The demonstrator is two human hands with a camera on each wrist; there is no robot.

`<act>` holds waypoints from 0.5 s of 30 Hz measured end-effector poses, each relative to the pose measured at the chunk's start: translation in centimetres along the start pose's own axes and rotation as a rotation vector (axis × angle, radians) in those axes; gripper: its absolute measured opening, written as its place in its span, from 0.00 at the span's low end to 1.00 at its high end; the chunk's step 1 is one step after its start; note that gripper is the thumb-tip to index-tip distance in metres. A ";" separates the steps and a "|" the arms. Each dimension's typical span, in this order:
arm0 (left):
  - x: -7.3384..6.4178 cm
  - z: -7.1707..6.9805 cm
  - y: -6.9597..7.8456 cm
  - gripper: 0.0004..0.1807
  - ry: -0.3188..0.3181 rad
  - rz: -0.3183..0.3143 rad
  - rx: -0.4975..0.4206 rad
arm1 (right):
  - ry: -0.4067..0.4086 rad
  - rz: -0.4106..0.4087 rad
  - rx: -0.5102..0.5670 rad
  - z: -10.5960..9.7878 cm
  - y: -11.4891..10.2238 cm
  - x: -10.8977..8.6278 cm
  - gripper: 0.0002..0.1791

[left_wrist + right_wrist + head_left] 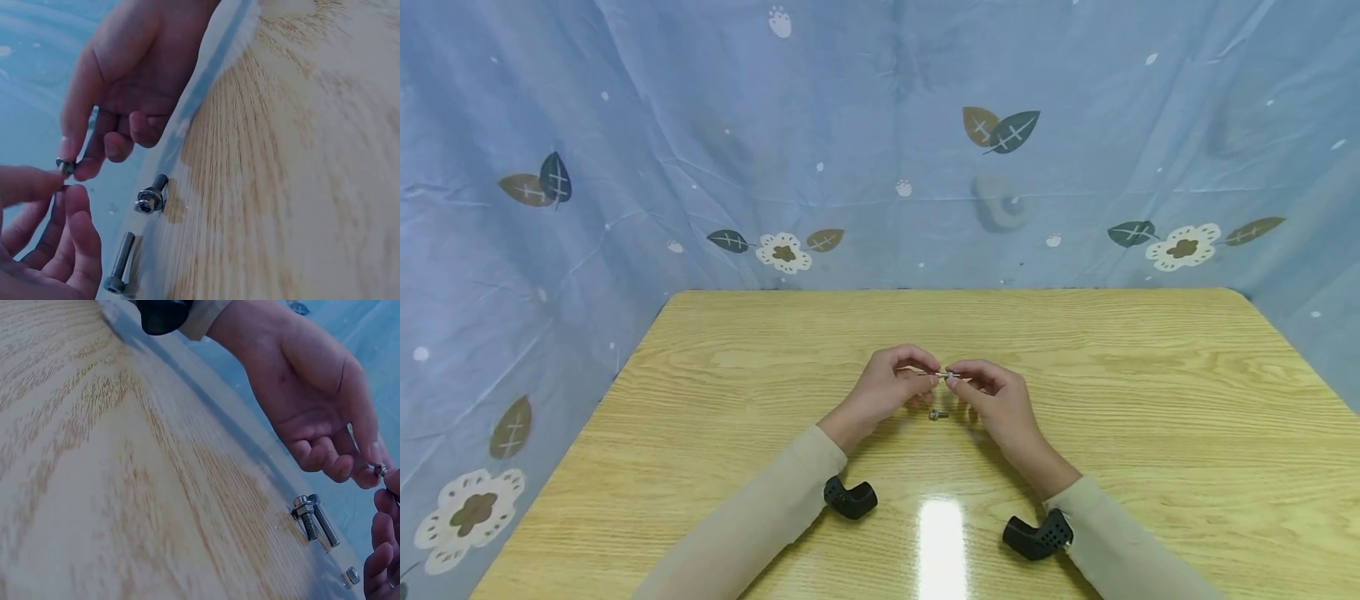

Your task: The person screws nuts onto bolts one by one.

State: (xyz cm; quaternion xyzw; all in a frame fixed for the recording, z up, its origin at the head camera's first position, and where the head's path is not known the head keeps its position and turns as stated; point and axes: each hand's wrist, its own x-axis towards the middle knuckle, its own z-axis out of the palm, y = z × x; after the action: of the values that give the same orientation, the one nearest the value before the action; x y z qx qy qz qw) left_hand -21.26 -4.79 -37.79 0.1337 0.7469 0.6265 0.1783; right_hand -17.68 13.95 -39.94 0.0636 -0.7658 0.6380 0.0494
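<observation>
Above the table, my left hand [895, 385] and right hand [997, 402] meet fingertip to fingertip over a thin metal bolt [942, 375]. The left thumb and forefinger pinch one end of it. At the other end the right thumb and forefinger pinch a small nut-like piece [65, 166] on the shaft; fingers cover much of it. Below the hands lies a bolt with a nut and washer on it [150, 200]. Beside that lies a longer plain bolt [119, 265]. A loose nut [353, 575] shows in the right wrist view.
The wood-grain table [737, 350] runs back to a blue patterned curtain [880, 150]. Black curved mounts [852, 498] sit at both sleeve cuffs. A bright reflection lies on the near tabletop.
</observation>
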 end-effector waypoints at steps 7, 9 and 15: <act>-0.1 -0.1 0.1 0.09 -0.004 -0.017 0.011 | -0.005 -0.005 0.014 0.2 -0.2 -0.1 0.11; 0.0 0.0 0.0 0.09 -0.005 -0.015 0.011 | -0.007 -0.006 0.011 0.2 -0.2 -0.1 0.11; 0.1 0.1 -0.2 0.09 -0.004 0.025 -0.004 | -0.009 -0.005 0.008 0.1 0.0 -0.2 0.12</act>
State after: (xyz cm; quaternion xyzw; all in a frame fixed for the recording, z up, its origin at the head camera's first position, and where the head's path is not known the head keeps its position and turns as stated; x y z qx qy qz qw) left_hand -21.30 -4.75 -38.05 0.1441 0.7435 0.6299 0.1721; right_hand -17.46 13.84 -39.95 0.0683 -0.7633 0.6407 0.0473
